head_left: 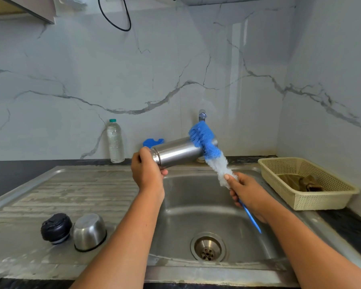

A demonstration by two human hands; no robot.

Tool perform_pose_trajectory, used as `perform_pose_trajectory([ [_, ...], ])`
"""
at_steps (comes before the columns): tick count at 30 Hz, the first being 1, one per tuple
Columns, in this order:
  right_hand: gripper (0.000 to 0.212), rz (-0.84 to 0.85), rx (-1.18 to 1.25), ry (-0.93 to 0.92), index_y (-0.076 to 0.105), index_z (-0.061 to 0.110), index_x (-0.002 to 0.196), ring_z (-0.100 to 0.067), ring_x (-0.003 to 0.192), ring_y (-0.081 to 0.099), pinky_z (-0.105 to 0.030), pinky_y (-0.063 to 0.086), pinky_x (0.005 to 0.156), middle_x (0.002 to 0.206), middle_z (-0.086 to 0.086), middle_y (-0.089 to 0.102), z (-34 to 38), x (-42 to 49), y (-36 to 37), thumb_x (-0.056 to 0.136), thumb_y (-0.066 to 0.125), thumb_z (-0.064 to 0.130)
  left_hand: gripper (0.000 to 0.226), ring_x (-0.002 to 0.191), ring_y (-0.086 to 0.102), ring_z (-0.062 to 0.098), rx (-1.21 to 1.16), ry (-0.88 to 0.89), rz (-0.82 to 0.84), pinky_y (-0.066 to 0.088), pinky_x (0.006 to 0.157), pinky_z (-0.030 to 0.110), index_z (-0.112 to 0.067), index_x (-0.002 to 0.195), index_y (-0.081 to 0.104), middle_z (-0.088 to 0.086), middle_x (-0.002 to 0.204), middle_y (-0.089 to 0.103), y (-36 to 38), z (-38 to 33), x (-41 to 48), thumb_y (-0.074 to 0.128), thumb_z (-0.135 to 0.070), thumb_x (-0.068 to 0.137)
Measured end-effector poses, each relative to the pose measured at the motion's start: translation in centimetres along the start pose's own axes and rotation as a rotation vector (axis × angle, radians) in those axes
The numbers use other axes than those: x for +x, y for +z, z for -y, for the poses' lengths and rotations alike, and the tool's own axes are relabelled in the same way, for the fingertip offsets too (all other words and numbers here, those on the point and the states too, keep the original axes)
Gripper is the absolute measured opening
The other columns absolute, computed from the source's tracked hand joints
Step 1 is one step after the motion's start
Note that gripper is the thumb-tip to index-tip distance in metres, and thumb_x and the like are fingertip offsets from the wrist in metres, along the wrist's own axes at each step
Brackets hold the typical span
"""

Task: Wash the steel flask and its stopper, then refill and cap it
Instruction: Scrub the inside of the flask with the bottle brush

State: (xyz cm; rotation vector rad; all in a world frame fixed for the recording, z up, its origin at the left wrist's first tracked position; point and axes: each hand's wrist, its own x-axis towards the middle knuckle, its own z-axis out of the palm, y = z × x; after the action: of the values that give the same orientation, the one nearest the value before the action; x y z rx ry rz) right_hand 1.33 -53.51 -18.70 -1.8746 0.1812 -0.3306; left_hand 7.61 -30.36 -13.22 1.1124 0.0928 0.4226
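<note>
Gripping flask [176,152] at neck end, L hand [147,171] holds it near-horizontal over sink [188,197] basin; R hand [247,191] curls round brush [204,140] handle, bristles on flask's far end. Stopper [56,227] + steel cup [89,231] on drainboard, well left; basket [313,200] by R rim.

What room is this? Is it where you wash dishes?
Most likely a home kitchen. There is a steel sink with a drain, a tap on the marble wall behind it, and someone is scrubbing a flask with a brush over the sink.
</note>
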Motion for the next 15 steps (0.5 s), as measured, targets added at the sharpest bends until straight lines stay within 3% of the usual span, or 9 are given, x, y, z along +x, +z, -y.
perform_pose_trajectory([
  [5,0.027,-0.018,-0.042,0.008,0.064,0.02,0.103,-0.016,0.066,0.052,-0.034,0.048,0.065,0.072,-0.003,0.058,-0.2,0.2,-0.1,0.103,0.054,0.045,0.02,0.059,0.059,0.022,-0.016,0.025,-0.06,0.041,0.04,0.026,-0.017,0.094,0.06,0.009,0.087,0.067,-0.8,-0.6,0.9,0.045,-0.031,0.094],
  [11,0.025,-0.054,0.057,0.022,0.063,0.02,0.107,-0.017,0.066,0.049,-0.032,0.046,0.061,0.075,-0.006,0.054,0.4,-0.3,0.2,0.105,0.051,0.042,0.019,0.048,0.061,0.015,0.096,0.117,0.023,0.051,0.059,0.039,-0.026,0.083,0.059,0.002,0.084,0.067,0.5,0.4,-0.5,0.048,-0.036,0.094],
  [15,0.027,0.017,0.028,0.07,0.063,0.017,0.107,-0.016,0.067,0.05,-0.029,0.047,0.061,0.077,-0.006,0.056,0.3,-0.5,0.0,0.105,0.052,0.042,0.02,0.052,0.059,0.022,0.044,0.083,-0.091,0.046,0.051,0.033,-0.021,0.086,0.059,0.006,0.086,0.068,-0.5,-0.1,0.7,0.046,-0.035,0.093],
])
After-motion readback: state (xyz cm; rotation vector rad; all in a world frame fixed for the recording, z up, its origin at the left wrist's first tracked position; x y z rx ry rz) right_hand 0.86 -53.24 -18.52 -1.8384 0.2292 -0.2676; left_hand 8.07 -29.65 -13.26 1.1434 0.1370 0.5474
